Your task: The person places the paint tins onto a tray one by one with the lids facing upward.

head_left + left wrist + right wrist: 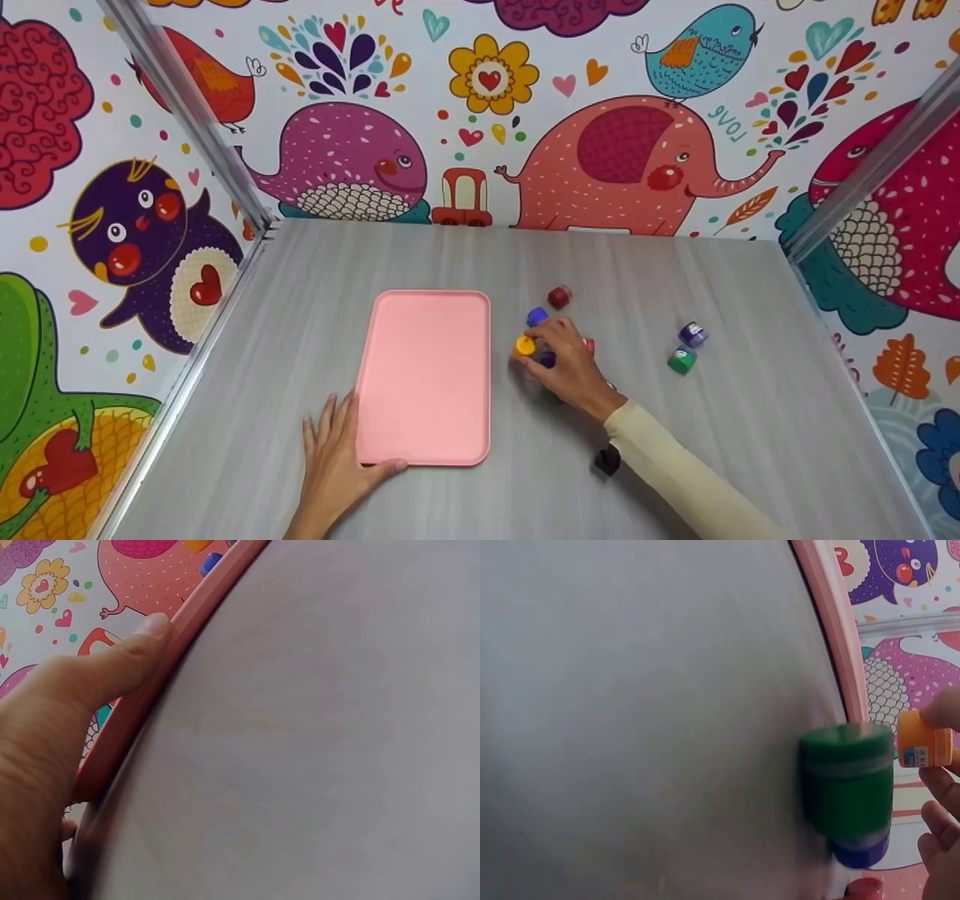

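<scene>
The right hand (571, 369) pinches the orange jar (523, 346) just right of the pink tray (427, 375); the left hand (334, 448) rests, fingers extended, at the tray's near-left corner. Beyond the orange jar on the bench (300, 300) are a blue jar (537, 316) and a red jar (559, 296); a green jar (682, 360) is farther right.

Your head camera looks forward and down from well above the table (300, 285), taking in the patterned wall (555, 45) behind. Your left wrist camera sits low, close to the tray (127, 731), tilted, facing the printed elephant (146, 581). Your right wrist camera, also low and tilted, looks past a near green jar (847, 784) toward the printed whale (911, 671). All three share the tray; head and right wrist also share the orange jar (915, 739).
</scene>
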### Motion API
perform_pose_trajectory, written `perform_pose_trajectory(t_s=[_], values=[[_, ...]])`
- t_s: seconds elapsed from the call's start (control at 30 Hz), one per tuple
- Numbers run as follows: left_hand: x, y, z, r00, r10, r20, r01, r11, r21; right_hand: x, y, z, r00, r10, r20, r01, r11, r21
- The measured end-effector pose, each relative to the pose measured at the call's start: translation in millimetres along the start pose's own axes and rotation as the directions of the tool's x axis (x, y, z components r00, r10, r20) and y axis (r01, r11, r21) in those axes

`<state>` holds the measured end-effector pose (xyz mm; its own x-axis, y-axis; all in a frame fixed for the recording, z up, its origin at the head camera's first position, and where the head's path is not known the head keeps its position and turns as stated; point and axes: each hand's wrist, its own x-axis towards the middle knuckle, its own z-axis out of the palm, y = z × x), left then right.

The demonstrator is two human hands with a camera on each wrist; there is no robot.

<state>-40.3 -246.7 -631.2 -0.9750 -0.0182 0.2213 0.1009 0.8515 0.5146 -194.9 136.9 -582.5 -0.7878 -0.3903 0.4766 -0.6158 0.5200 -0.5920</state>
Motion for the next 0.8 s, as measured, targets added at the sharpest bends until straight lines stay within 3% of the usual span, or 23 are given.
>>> perform_pose_trajectory(t_s=[0.33, 0.57, 0.8], values=[[-0.1, -0.7, -1.0, 1.000, -0.008, 0.005, 0.008, 1.000, 0.003, 8.9, -13, 17, 0.992, -0.124, 0.016, 0.124, 0.992, 0.002], [1.9, 0.3, -0.2, 0.999, -0.026, 0.036, 0.026, 1.000, 0.009, 9.6, -21, 26, 0.991, -0.116, 0.071, 0.117, 0.993, -0.011], [2.6, -0.9, -4.4, 0.998, -0.035, 0.057, 0.033, 0.999, 0.031, 8.0, -30, 42, 0.988, -0.145, 0.046, 0.145, 0.989, 0.000]])
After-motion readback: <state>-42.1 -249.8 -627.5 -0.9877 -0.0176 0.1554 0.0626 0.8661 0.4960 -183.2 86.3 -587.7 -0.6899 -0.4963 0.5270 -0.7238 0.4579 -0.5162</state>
